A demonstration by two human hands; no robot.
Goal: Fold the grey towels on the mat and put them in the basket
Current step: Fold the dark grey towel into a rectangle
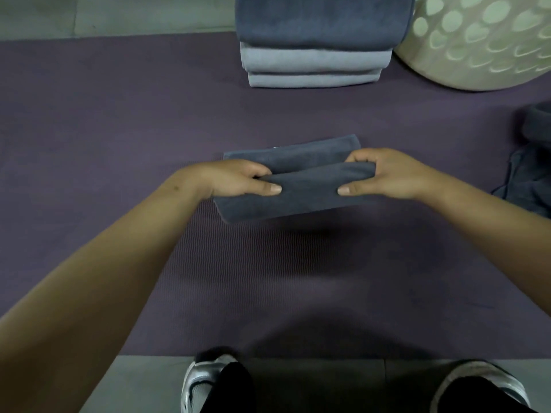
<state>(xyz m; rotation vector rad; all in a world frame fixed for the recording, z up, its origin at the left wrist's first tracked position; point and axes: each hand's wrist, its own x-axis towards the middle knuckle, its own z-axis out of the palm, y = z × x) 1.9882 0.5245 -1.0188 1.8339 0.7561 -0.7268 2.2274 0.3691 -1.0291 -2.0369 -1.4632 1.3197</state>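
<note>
Both hands pinched a folded grey towel (298, 186) on the mat (119, 114), left hand (238, 181) and right hand (384, 174) at opposite ends of its long axis, basket (483, 43) far beyond the right hand.

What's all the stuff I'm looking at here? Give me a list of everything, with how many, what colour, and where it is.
Mat: one, purple, spread over the floor.
Folded towel: one, dark grey, middle of the mat, held at both ends.
Towel stack: one pile, dark blue-grey on top, lighter grey below, far edge of the mat.
Basket: one, cream with heart-shaped holes, top right, beside the stack.
Loose towels: dark grey heap, count unclear, right edge.
Floor: grey, beyond and in front of the mat.
Shoes: two, white and silver, bottom edge.
Left hand: grips the towel's left end.
Right hand: grips the towel's right end.
</note>
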